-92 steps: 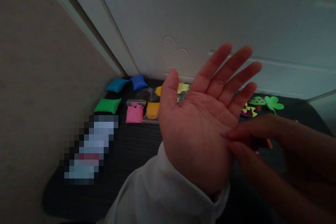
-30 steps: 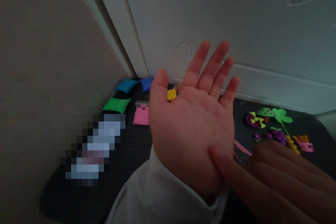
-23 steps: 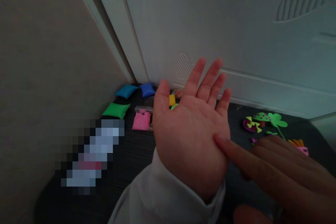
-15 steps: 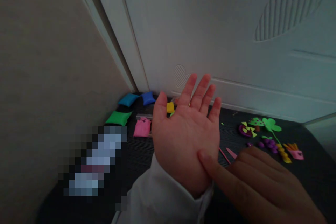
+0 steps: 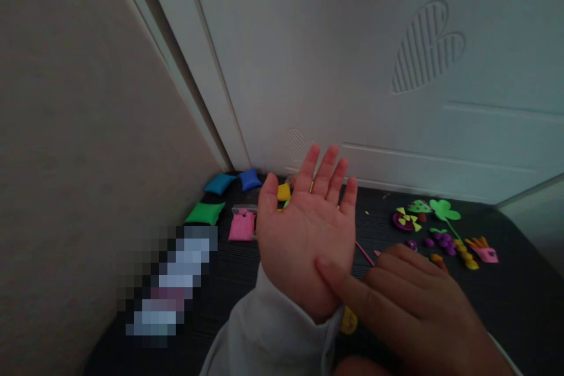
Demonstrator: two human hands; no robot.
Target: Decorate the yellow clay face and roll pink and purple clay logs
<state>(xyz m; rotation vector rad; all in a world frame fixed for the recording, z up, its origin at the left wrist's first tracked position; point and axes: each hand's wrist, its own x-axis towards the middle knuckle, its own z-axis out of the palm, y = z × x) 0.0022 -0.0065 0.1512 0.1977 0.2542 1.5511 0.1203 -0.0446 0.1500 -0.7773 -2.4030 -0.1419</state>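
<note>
My left hand (image 5: 306, 235) is raised palm up over the dark table, fingers stretched out and apart, with nothing in it. A white sleeve (image 5: 268, 335) covers its wrist. My right hand (image 5: 405, 311) lies low at the right, fingers extended, and its forefinger tip presses on the heel of the left palm. A small yellow piece (image 5: 349, 321) shows just below the left wrist.
Coloured clay packets lie at the back left: green (image 5: 205, 212), teal (image 5: 219, 183), blue (image 5: 249, 179), pink (image 5: 241, 226), yellow (image 5: 284, 192). Small clay figures, a green clover (image 5: 444, 210) and a pink piece (image 5: 487, 254), sit at the right. A white panelled door (image 5: 374, 59) stands behind.
The view has tilted up, so both hands sit lower in the picture. My right forefinger has slid along the palm's heel toward the wrist. The left hand stays open.
</note>
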